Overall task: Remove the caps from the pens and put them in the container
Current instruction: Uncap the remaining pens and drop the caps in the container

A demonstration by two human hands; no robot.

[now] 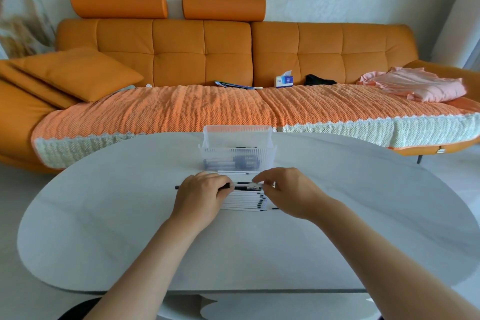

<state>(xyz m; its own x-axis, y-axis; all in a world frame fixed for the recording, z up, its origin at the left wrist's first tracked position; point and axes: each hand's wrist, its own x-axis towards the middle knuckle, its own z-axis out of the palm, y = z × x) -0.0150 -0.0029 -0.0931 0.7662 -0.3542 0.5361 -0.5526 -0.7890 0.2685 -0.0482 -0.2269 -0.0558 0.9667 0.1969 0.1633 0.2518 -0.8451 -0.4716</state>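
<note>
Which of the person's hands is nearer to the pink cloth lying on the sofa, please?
Right. The right hand is over the table, in front and left of the pink cloth; the left hand is farther left, both holding one pen.

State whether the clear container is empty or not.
Not empty: through the container wall, dark pen parts lie at the bottom.

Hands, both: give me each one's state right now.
Left hand: grips the slim white-and-black plastic pen.
Right hand: pinches the same pen's right end.
</note>
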